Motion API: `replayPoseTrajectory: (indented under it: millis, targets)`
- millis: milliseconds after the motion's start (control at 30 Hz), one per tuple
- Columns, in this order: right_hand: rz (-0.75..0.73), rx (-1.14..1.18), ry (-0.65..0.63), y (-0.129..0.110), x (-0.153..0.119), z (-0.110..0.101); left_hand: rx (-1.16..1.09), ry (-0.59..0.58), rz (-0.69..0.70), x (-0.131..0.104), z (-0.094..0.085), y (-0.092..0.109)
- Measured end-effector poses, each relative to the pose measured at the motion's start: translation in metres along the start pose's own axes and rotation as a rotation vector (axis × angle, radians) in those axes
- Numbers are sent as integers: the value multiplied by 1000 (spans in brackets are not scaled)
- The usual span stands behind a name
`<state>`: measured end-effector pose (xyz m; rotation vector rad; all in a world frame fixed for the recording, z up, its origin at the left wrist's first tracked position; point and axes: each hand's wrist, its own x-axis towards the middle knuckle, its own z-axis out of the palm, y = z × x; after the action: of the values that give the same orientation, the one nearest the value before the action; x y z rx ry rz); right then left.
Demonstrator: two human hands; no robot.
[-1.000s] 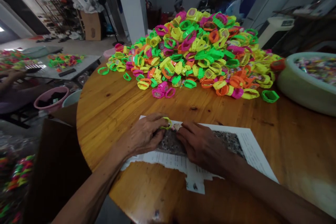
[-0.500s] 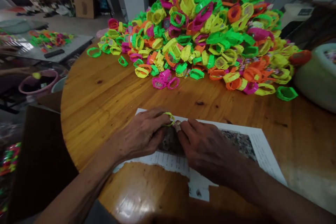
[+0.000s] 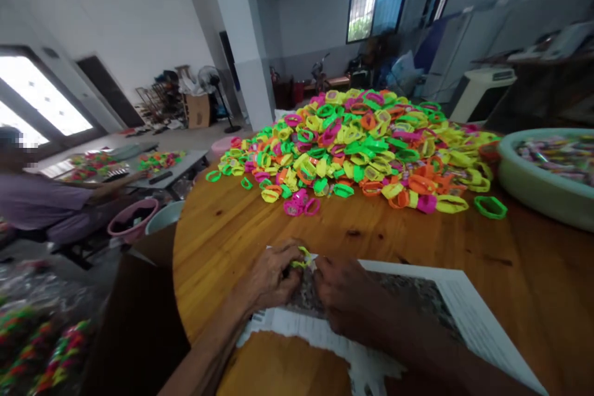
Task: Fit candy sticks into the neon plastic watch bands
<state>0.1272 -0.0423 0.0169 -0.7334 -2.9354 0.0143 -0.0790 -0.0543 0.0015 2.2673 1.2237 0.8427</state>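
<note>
My left hand (image 3: 271, 277) is closed on a small yellow plastic toy watch (image 3: 304, 251), with its ring-shaped band showing past the fingertips. Close beside it, my right hand (image 3: 346, 294) is pinched on a small pale wrapped piece (image 3: 312, 263), mostly hidden by the fingers. The two hands almost meet above a torn printed sheet (image 3: 485, 306) with a dark speckled picture. Beyond them rises a big heap of neon toy watches (image 3: 343, 151) in green, yellow, orange and pink. A pink watch (image 3: 297, 204) lies at the heap's front edge.
On the right stands a pale green tub (image 3: 515, 179) of small wrapped pieces. A cardboard box (image 3: 134, 322) sits below the round wooden table's (image 3: 208, 260) left edge. A person (image 3: 41, 198) sits at the left near a pink basin (image 3: 134, 219) and another table.
The view has tipped up, bringing in the window, the wall and a seated person. Both hands stay close together over the sheet, and the yellow watch remains in my left fingers.
</note>
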Motion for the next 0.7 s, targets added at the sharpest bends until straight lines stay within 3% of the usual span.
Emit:
replayPoseTrajectory:
  millis: [100, 167, 233, 333, 400, 467, 567, 633, 700]
  targets:
    - [122, 99, 12, 22, 16, -2, 40, 113, -43, -8, -15, -1]
    - [244, 53, 102, 42, 34, -6, 135, 242, -120, -32, -36, -4]
    - [317, -12, 182, 60, 55, -8, 277, 400, -225, -73, -61, -12]
    - [324, -39, 210, 79, 87, -5, 499, 597, -400, -152, -95, -32]
    - [280, -46, 191, 85, 104, 1, 592, 644, -511, -199, -111, -47]
    - [227, -58, 160, 89, 114, 7, 690, 626, -592, -229, -120, -57]
    - [193, -95, 124, 95, 116, 13, 778, 601, -625, -225, -123, -61]
    - [209, -129, 113, 100, 112, 13, 727, 581, -557, -192, -121, -59]
    - [234, -162, 110, 104, 106, 9, 620, 518, -456, -143, -116, -59]
